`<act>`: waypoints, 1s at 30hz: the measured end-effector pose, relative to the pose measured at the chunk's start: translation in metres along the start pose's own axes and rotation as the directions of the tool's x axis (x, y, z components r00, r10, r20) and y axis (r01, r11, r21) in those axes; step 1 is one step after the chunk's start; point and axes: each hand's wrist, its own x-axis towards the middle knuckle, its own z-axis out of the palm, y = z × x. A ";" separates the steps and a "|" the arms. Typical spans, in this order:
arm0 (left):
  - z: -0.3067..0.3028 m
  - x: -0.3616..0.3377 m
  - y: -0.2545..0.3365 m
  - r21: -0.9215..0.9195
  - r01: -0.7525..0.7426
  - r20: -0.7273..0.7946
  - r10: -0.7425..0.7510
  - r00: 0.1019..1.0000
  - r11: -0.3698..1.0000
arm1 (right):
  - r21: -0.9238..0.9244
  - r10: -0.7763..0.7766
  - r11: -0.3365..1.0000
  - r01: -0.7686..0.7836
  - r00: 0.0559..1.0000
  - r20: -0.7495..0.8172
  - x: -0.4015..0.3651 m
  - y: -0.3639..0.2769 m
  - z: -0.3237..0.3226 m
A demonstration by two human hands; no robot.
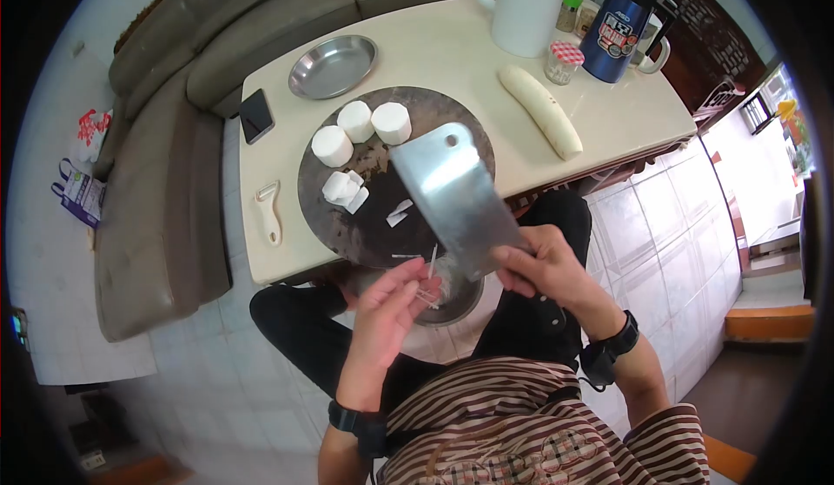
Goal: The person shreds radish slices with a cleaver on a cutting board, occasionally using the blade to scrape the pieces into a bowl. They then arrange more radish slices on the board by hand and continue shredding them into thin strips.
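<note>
My right hand (543, 268) grips a broad metal cleaver (460, 198), its blade raised over the right part of a round dark cutting board (365, 233). My left hand (393, 310) holds thin white strips (433, 262) in its fingers, over a metal bowl (460, 304) below the board's near edge. Three thick white cylindrical pieces (354, 121) stand at the board's back. In front of them lies a small heap of white cut pieces (345, 191). A few thin slices (400, 213) rest near the board's middle.
On the cream table (452, 61) are a phone (255, 117), a peeler (268, 213), a metal dish (333, 67), a long white radish (540, 112), a lidded jar (564, 62), a white pitcher (527, 7) and a blue flask (618, 29). A sofa (165, 190) stands behind and left.
</note>
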 end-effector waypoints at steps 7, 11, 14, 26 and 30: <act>0.017 0.001 0.008 0.543 -0.192 -0.014 0.237 0.971 0.817 | 0.309 0.008 0.951 0.011 0.998 -0.061 0.012 0.036 -0.049; 0.022 0.000 0.009 0.779 -0.180 0.016 0.268 0.963 0.601 | 0.456 -0.016 0.890 0.024 1.000 -0.020 0.013 0.041 -0.052; 0.020 0.001 0.008 0.846 -0.213 0.036 0.347 0.937 0.488 | 0.515 -0.035 0.857 0.015 0.999 0.030 0.017 0.044 -0.058; 0.016 0.024 0.005 0.951 -0.302 0.301 0.414 0.859 -0.064 | 0.559 -0.053 0.829 0.016 0.997 0.050 0.015 0.044 -0.057; 0.012 0.025 0.005 0.821 -0.420 0.553 0.356 0.753 -0.387 | 0.552 -0.033 0.834 0.006 0.999 0.039 0.015 0.044 -0.058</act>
